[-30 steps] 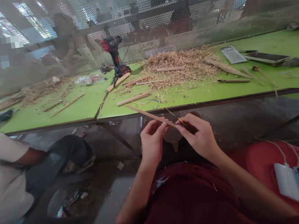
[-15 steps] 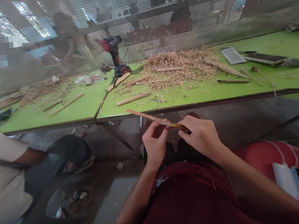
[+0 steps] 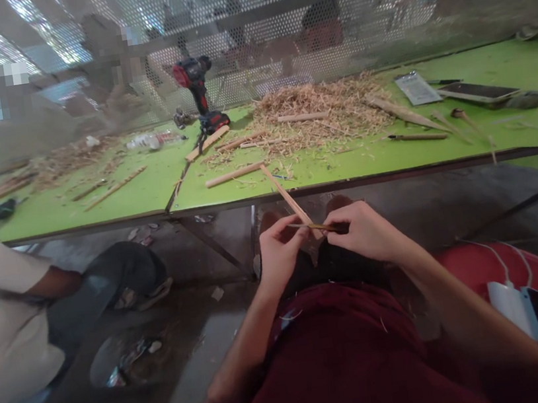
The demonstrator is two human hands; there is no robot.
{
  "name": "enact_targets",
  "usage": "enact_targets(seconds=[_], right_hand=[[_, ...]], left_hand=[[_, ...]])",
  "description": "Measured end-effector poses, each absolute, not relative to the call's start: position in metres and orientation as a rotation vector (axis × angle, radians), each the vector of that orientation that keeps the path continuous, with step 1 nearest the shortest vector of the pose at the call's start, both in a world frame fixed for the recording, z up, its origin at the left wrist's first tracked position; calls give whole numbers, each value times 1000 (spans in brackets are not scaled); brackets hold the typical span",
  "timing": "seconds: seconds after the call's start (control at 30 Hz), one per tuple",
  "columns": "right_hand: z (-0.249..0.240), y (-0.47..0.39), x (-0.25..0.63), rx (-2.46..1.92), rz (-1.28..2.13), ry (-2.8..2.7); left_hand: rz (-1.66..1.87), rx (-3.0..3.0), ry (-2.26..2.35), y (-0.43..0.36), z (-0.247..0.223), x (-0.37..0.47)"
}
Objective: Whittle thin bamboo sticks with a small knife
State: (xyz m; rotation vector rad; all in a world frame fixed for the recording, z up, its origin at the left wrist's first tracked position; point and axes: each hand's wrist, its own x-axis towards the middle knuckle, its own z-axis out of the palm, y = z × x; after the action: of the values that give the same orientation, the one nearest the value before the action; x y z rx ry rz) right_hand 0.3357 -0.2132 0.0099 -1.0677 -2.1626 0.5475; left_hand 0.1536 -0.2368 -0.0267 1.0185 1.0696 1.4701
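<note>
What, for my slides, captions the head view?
Wooden strip and thin tool between left hand and right hand, shavings beyond.

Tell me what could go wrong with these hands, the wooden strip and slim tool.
The slim tool in the right hand reaches the left hand; if sharp, it could nick the fingers. The wooden strip juts well beyond both hands and might twist. The drill stands upright and might topple if the green table is bumped.

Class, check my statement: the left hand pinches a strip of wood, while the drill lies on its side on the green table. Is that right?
Not quite: the drill stands upright on its base, as the head view shows. It is on the green table, and the left hand does pinch a strip of wood.
</note>
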Motion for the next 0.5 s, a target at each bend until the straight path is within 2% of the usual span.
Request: enact_targets(seconds=[0.13,0.33,0.5], right_hand=[[9,-214,334,-1131,904,-2072],[4,-217,332,-1119,1013,-1929],[0,-210,338,-1136,945,-1891]], left_hand=[[1417,978,1037,-237,-30,155],[1357,910,960,-237,-33,158],[1332,902,928,-238,-33,158]])
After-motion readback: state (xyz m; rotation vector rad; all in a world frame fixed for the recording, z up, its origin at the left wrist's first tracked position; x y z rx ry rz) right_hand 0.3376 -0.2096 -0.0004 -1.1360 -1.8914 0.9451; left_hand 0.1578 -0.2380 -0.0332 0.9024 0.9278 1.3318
